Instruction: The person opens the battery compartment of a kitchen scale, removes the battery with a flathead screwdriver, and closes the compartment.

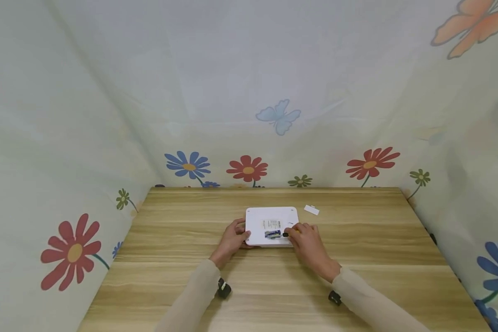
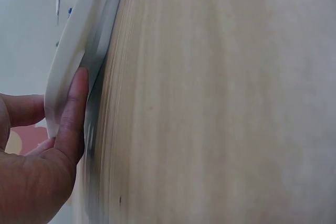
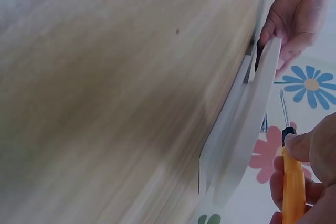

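A flat white device (image 1: 255, 219) lies with its label side up on the table. Batteries (image 1: 273, 234) with blue and silver wraps show in its open compartment near the front edge. My left hand (image 1: 233, 237) grips the device's left side, thumb over the top and fingers at the edge and underneath. In my right hand (image 1: 308, 240) is a screwdriver (image 3: 294, 187) with an orange handle, black collar and thin metal shaft. Its shaft points left over the device, close by the batteries. The right wrist view shows the shaft above the white surface.
A small white battery cover (image 1: 311, 210) lies on the wooden table (image 1: 190, 212), behind and to the right of the device. Hanging cloth (image 1: 215, 92) printed with flowers and butterflies encloses the table at the back and both sides.
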Demonstrator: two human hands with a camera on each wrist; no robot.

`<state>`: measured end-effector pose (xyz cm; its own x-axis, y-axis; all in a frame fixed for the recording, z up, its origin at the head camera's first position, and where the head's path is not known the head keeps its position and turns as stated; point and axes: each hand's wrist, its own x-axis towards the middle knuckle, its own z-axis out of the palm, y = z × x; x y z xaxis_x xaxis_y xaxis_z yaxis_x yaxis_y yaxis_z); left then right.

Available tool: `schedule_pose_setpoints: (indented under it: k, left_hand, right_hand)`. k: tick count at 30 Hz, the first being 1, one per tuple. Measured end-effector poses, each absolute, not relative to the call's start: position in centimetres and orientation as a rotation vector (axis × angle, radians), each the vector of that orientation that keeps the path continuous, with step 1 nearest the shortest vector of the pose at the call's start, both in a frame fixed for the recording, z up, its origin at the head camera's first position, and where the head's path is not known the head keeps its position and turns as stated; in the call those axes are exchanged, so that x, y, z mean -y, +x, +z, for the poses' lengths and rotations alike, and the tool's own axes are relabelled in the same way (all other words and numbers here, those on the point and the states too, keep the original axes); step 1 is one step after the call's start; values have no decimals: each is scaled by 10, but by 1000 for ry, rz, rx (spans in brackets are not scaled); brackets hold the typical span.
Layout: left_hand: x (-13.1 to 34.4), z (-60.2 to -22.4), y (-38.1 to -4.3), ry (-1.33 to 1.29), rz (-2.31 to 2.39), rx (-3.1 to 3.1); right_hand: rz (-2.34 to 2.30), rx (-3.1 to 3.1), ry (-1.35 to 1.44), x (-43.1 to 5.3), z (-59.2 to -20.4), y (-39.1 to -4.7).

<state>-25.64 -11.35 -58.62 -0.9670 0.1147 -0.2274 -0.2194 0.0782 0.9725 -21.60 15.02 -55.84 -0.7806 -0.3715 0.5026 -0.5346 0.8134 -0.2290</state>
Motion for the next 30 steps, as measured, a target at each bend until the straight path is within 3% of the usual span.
schedule_pose_setpoints:
  k: [30]
  left_hand:
    - [113, -585, -257, -120, 1968, -2112]
  right_hand:
    - [389, 2548, 426, -202, -552, -209]
